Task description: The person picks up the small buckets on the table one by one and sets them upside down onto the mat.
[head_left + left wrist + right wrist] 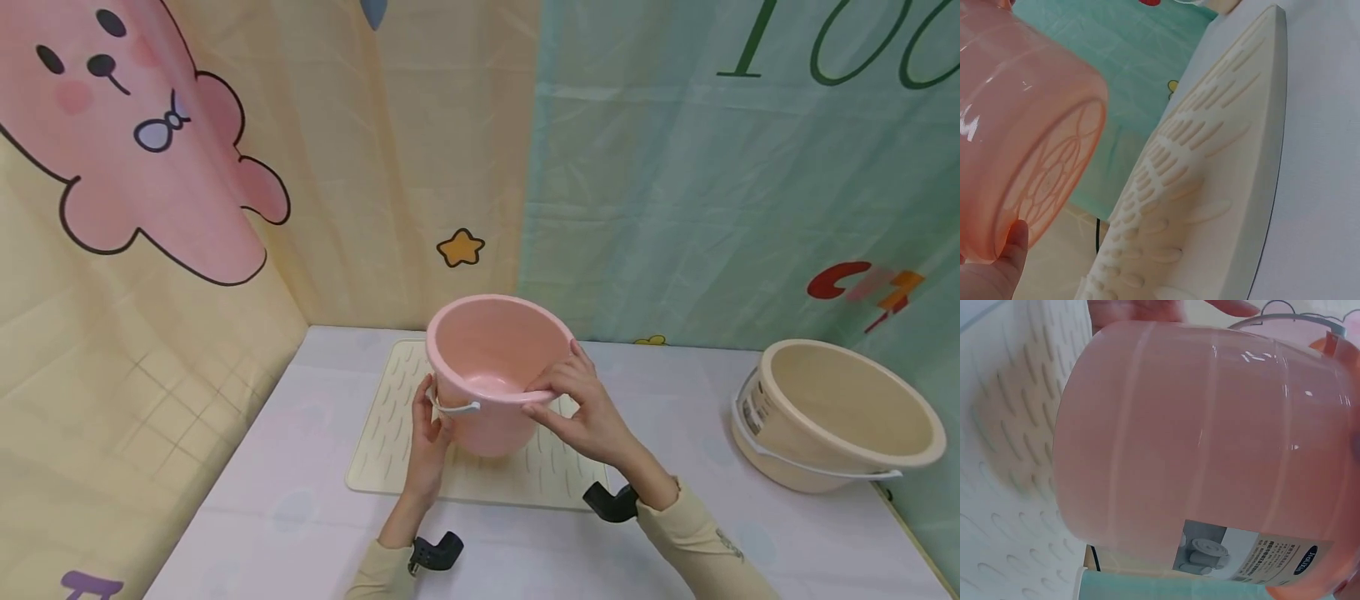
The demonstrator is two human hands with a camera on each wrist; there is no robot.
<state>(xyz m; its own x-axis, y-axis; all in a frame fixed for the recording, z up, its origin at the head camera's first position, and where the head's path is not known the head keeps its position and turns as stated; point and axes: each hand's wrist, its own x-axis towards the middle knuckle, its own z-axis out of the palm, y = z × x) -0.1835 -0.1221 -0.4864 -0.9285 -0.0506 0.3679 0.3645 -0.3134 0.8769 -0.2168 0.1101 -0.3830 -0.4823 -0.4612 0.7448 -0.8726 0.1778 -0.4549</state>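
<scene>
A pink plastic bucket [491, 432] is held up over a cream ridged mat [382, 467], tilted so that its inside shows. In the left wrist view its patterned underside is visible, with a gap down to the mat. My left hand [427, 450] holds the bucket's left side low down, the thumb [1015, 247] at the bottom edge. With the fingers inside and the thumb outside, my right hand [588, 414] pinches the rim at the right. The white handle [456, 408] hangs against the near left side. A printed label [1250, 550] shows on the wall in the right wrist view.
A larger beige bucket [795, 458] with a white handle stands at the right end of the white table [277, 467]. Behind and to the left hang printed curtains [390, 167] with a pink bear and a star, close to the table's edges.
</scene>
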